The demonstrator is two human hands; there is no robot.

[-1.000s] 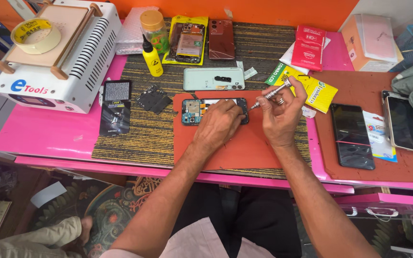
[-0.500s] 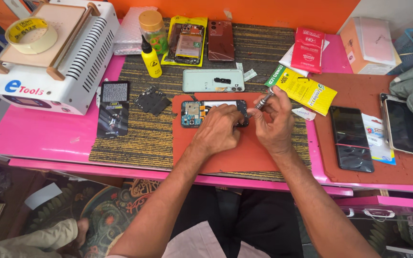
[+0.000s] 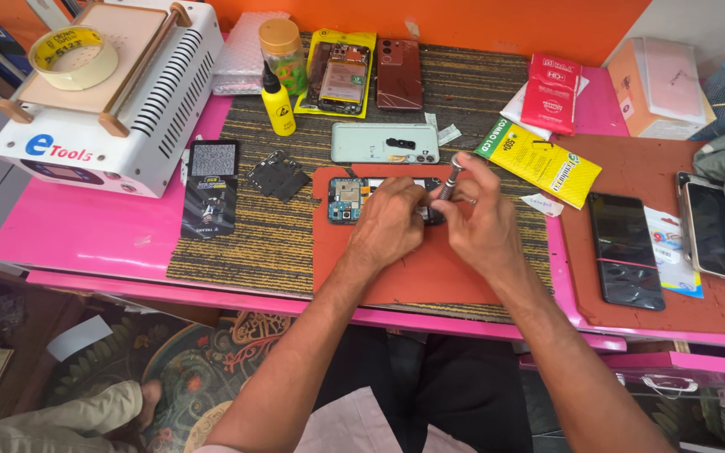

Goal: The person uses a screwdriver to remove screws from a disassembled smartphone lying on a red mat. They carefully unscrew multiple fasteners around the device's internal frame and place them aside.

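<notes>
An opened phone [image 3: 347,198] with its circuit board bare lies on a red-orange work mat [image 3: 404,273]. My left hand [image 3: 392,220] rests on the phone's middle and holds it down. My right hand [image 3: 478,220] grips a small silver screwdriver [image 3: 450,177], held nearly upright with its tip down at the phone's right part. A pale green back cover [image 3: 383,143] lies just beyond the phone. My hands hide most of the phone's right half.
A white machine [image 3: 111,92] with a tape roll [image 3: 73,57] stands far left. A yellow bottle [image 3: 277,103], phone parts [image 3: 344,77], a dark red phone back [image 3: 399,74], yellow packet [image 3: 537,161] and two dark phones [image 3: 625,249] [image 3: 717,231] lie around.
My right hand has swung the screwdriver from a slant out to the right to nearly upright over the phone. Both hands have closed in on the phone.
</notes>
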